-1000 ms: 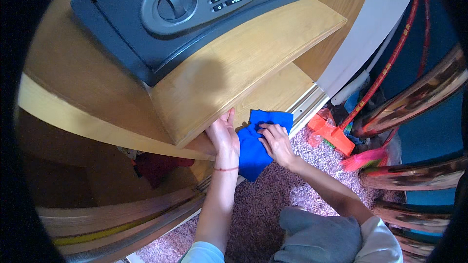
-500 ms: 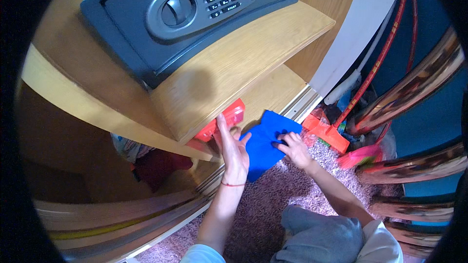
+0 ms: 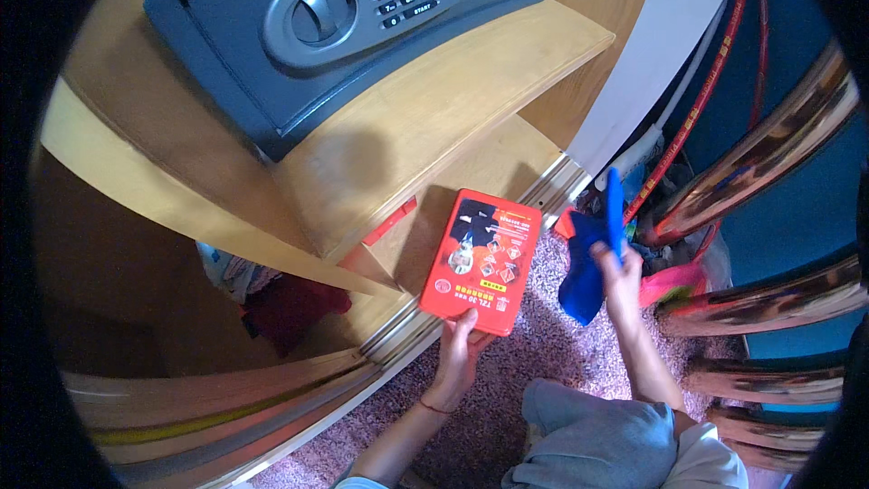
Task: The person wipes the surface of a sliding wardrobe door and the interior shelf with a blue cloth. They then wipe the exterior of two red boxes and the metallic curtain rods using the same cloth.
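My left hand [image 3: 460, 358] grips the lower edge of a flat red box [image 3: 480, 267], thumb on its printed front. The box is tilted in front of the lower shelf opening, its picture and lettering facing up. To the right, my right hand [image 3: 621, 273] has its fingers closed on a folded blue cloth [image 3: 582, 290], which hangs above the carpet. Part of the cloth stands upright above the fingers. Another red item [image 3: 391, 221] lies deeper in the lower compartment, mostly hidden under the shelf.
A dark grey safe [image 3: 244, 63] with a dial and keypad sits on the wooden shelf [image 3: 425, 118]. Metal sliding-door tracks [image 3: 389, 344] edge the cabinet. Dark red fabric [image 3: 294, 312] lies at lower left. A red-handled broom [image 3: 692, 131] leans at right beside shiny copper-coloured curved bars [image 3: 769, 158].
My left hand has drawn back from the shelf opening and now holds the red box out in front. My right hand has lifted the blue cloth and moved it right.
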Demonstrator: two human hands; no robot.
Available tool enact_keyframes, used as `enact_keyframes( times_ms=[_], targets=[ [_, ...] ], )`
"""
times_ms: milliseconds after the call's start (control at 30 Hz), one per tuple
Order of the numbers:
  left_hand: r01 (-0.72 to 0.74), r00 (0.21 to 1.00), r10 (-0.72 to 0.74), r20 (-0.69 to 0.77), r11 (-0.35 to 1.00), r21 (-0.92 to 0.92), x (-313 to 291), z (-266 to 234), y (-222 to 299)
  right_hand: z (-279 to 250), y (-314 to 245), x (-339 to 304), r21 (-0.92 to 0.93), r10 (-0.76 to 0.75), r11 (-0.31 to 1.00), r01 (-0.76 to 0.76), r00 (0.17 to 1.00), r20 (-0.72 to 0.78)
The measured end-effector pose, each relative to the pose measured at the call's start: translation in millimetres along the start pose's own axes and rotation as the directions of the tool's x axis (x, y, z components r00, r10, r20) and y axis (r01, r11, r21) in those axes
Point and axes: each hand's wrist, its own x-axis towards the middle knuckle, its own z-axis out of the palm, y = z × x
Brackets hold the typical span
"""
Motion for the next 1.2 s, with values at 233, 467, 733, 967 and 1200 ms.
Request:
enact_keyframes(
  times_ms=[233,467,733,967,1200],
  targets=[
    [-0.115,0.990,0.110,0.093,0.992,0.048,3,-40,-66,94,-24,-65,-0.272,-0.300,0.504,0.820,0.461,0.835],
    [-0.044,0.996,0.049,-0.073,0.996,0.073,-1,-6,-41,113,-15,35,-0.575,-0.437,0.316,0.754,0.654,0.617],
    [0.059,0.996,-0.064,-0.057,0.995,-0.081,-9,-7,-27,104,-12,-24,-0.573,-0.374,0.311,0.759,0.652,0.660],
    [0.068,0.997,-0.068,-0.024,0.998,-0.006,-8,-9,-20,101,-18,-25,-0.528,-0.368,0.398,0.750,0.658,0.657],
    [0.050,0.995,-0.059,-0.078,0.993,-0.106,-8,-9,-33,90,4,40,-0.502,-0.441,0.653,0.567,0.824,0.357]
  ],
)
